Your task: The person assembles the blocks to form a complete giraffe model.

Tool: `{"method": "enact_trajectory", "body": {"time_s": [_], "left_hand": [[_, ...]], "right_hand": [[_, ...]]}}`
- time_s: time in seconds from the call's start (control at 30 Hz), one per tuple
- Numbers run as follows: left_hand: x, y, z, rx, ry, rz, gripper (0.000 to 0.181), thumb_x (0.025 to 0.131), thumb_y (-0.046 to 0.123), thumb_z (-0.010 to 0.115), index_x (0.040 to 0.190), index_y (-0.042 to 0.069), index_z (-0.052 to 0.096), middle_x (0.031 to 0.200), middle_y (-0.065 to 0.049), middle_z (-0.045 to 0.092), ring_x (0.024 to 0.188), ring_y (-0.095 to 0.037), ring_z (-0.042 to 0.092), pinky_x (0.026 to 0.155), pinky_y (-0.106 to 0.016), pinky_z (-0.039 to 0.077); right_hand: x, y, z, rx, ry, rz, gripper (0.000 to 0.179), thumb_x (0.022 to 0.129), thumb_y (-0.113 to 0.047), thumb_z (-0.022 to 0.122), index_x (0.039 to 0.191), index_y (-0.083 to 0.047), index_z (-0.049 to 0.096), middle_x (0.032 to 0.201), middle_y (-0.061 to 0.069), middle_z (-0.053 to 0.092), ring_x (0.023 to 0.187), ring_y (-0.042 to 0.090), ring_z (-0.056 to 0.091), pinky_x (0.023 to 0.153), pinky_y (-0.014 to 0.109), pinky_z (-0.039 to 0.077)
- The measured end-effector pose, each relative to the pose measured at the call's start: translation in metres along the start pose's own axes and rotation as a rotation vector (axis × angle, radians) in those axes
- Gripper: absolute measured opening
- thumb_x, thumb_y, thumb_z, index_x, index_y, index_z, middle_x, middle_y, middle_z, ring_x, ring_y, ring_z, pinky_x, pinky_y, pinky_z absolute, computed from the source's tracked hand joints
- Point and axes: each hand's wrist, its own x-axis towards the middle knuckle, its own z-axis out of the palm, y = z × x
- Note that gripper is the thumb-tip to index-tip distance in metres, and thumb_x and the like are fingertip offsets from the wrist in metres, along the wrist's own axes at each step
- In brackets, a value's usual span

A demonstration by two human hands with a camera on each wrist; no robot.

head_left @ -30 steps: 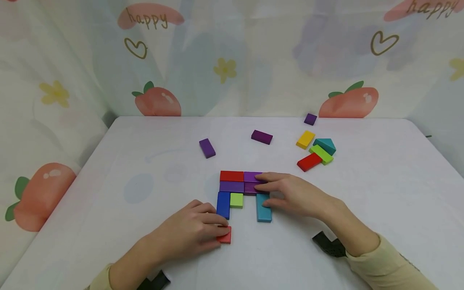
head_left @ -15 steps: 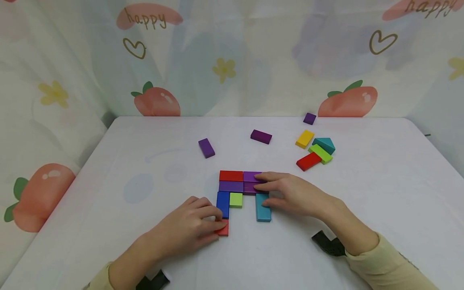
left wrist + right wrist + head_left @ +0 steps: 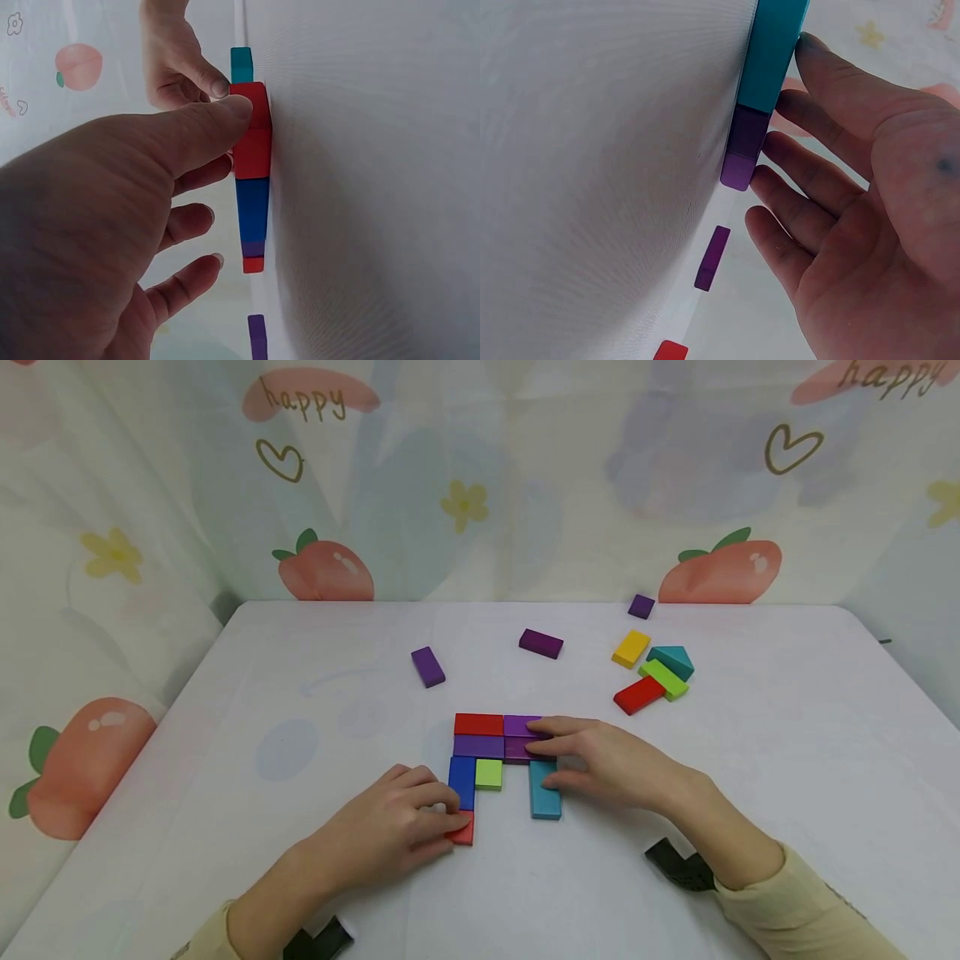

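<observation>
My left hand [image 3: 408, 822] holds a small red block [image 3: 463, 832] between thumb and index finger, against the near end of a blue block [image 3: 462, 781]. In the left wrist view, the thumb lies on that red block [image 3: 253, 150]. My right hand [image 3: 611, 764] has its fingers extended. Its fingertips rest on two purple blocks, a lighter one [image 3: 517, 725] and a darker one [image 3: 516, 748], and its thumb touches a teal block [image 3: 545, 797]. A long red block [image 3: 478, 724], a violet block [image 3: 478, 746] and a lime block [image 3: 489, 774] fill out the flat arrangement.
Loose purple blocks lie farther back: one at left [image 3: 428, 667], one dark [image 3: 541, 643] and a small one [image 3: 641, 606]. At back right are a yellow block [image 3: 632, 648], a teal triangle [image 3: 672, 660], a green block [image 3: 664, 679] and a red block [image 3: 639, 695].
My left hand has slid the small red block away from me until it meets the blue block's near end. The right hand has stayed in place.
</observation>
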Motion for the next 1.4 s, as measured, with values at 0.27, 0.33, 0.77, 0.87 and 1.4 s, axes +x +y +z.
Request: {"method": "enact_trajectory", "body": {"time_s": [0.27,0.33,0.77,0.87,1.4], "left_hand": [[0.001,0.001,-0.001,-0.009,-0.003,-0.028,0.024,0.090,0.033,0.079,0.110,0.021,0.079,0.107,0.007,0.067,0.103,-0.012,0.057,0.091,-0.032,0.049],[0.002,0.002,-0.003,-0.026,-0.007,-0.069,0.029,0.091,0.037,0.077,0.116,0.021,0.078,0.111,0.007,0.068,0.106,-0.012,0.057,0.093,-0.034,0.049],[0.024,-0.034,-0.001,-0.206,-0.074,-0.229,0.079,0.089,0.061,0.067,0.156,0.026,0.041,0.161,0.005,0.032,0.148,-0.019,0.025,0.117,-0.051,0.025],[0.029,-0.043,0.001,-0.206,-0.082,-0.183,0.080,0.089,0.062,0.066,0.155,0.024,0.042,0.162,0.006,0.030,0.150,-0.017,0.021,0.119,-0.050,0.021],[0.029,-0.055,0.006,-0.236,-0.119,-0.143,0.082,0.085,0.064,0.070,0.151,0.020,0.051,0.159,0.006,0.036,0.148,-0.013,0.026,0.119,-0.049,0.019]], "right_hand": [[0.000,0.001,0.000,0.004,-0.001,0.003,0.051,0.092,-0.026,0.076,0.139,-0.011,0.064,0.152,0.008,0.048,0.140,0.033,0.043,0.105,0.047,0.045],[-0.001,0.001,0.000,0.003,-0.002,0.003,0.051,0.092,-0.026,0.076,0.139,-0.011,0.064,0.151,0.008,0.048,0.140,0.033,0.043,0.105,0.047,0.045],[0.001,-0.002,-0.001,0.002,0.046,-0.010,0.046,0.094,-0.028,0.074,0.137,-0.012,0.065,0.146,0.008,0.054,0.136,0.031,0.048,0.104,0.048,0.046],[0.002,-0.006,-0.001,0.013,0.087,-0.030,0.042,0.094,-0.023,0.074,0.134,-0.012,0.067,0.140,0.006,0.059,0.131,0.029,0.053,0.102,0.047,0.048],[0.028,-0.030,0.011,-0.072,0.003,-0.230,0.032,0.093,-0.019,0.076,0.123,-0.009,0.072,0.124,0.004,0.065,0.118,0.022,0.059,0.098,0.037,0.052]]}}
